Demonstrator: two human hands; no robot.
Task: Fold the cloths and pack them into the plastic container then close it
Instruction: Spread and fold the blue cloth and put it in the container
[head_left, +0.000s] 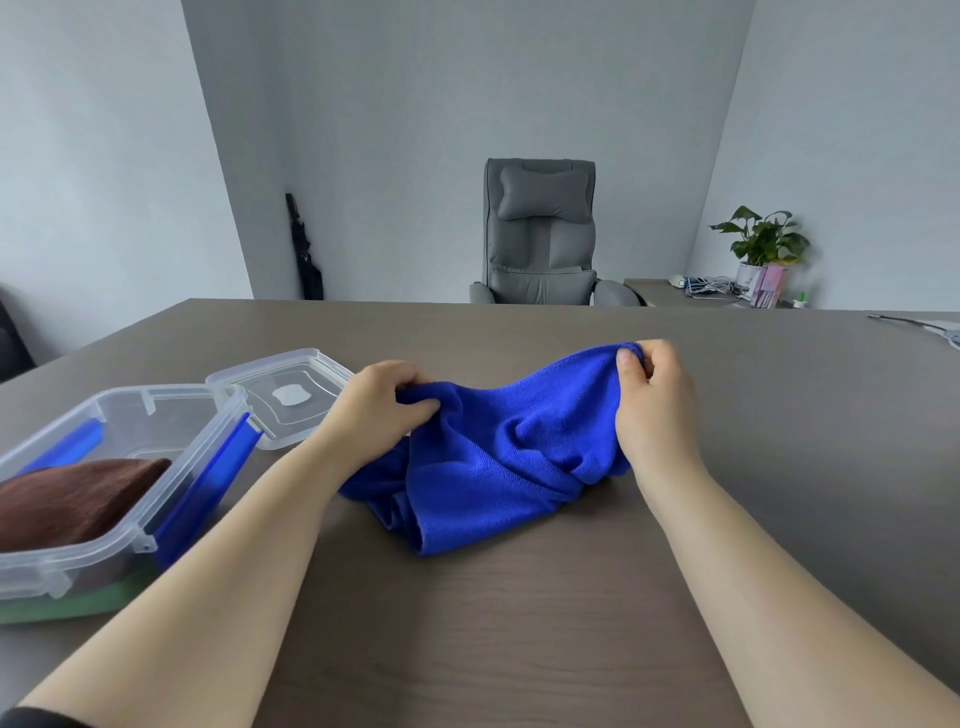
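From the head view, the left hand (384, 410) and the right hand (655, 400) each pinch an edge of the crumpled bright blue microfibre cloth (498, 457), lifting its top off the grey-brown wooden table (519, 623). At left stands the open clear plastic container (171, 415) holding a folded brown cloth (72, 499); its clear lid (291, 395) lies just behind.
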